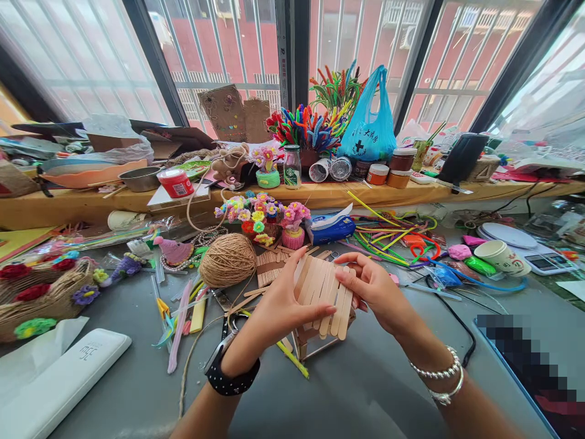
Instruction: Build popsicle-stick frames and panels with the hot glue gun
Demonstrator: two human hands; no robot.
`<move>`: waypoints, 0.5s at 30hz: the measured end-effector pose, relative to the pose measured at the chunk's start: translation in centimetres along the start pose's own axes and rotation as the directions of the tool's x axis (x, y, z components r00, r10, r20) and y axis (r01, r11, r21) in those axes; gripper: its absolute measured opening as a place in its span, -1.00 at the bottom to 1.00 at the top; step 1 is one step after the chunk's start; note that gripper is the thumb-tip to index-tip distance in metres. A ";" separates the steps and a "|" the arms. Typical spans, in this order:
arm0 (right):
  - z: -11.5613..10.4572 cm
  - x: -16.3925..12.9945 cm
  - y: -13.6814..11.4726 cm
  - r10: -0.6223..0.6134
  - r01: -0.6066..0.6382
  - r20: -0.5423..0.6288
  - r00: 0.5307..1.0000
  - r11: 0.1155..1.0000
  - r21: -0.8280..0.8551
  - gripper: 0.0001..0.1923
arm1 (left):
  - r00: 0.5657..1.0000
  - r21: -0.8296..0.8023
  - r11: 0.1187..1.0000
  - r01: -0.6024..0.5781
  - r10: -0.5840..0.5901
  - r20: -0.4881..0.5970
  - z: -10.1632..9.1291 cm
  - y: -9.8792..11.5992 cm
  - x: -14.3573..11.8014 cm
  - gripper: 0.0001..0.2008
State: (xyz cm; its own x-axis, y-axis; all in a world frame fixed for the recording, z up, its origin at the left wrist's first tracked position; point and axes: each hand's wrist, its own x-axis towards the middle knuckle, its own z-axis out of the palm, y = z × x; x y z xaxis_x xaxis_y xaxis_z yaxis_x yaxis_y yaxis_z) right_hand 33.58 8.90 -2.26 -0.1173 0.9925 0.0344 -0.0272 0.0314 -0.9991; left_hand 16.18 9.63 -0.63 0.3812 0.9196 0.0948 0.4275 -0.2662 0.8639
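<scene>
A row of pale wooden craft sticks [320, 286] lies side by side in a slanting panel in front of me. My left hand [292, 299] grips its left side, the thumb across the sticks near their lower ends. At the right edge, my right hand [365, 280] pinches the outermost stick between thumb and fingers. Beneath the panel shows part of a small stick-built frame [311, 346]; whether the two are joined I cannot tell. A ball of jute twine [227, 260] and a bundle of craft sticks [269, 268] sit beyond my left hand.
Scissors [235, 322] and a yellow-green pipe cleaner [292, 360] lie by my left wrist. A white power bank [68, 384] is at left, a phone [525, 378] at right. Behind are pipe cleaners, a blue tissue pack [329, 227], a paper cup [500, 257] and a scale [546, 261].
</scene>
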 end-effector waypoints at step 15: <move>0.2 -0.1 -0.4 0.057 -0.057 0.004 0.998 0.998 0.019 -0.66 | 1.000 0.054 0.999 0.002 -0.001 -0.014 0.1 0.1 -0.3 -0.09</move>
State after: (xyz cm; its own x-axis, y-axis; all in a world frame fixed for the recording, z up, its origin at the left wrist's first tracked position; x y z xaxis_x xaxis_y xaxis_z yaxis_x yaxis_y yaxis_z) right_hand 33.42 8.79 -1.81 -0.1227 0.9922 -0.0225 -0.0397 -0.0276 -0.9988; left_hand 16.18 9.31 -0.60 0.3691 0.9239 0.1007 0.4717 -0.2796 0.8363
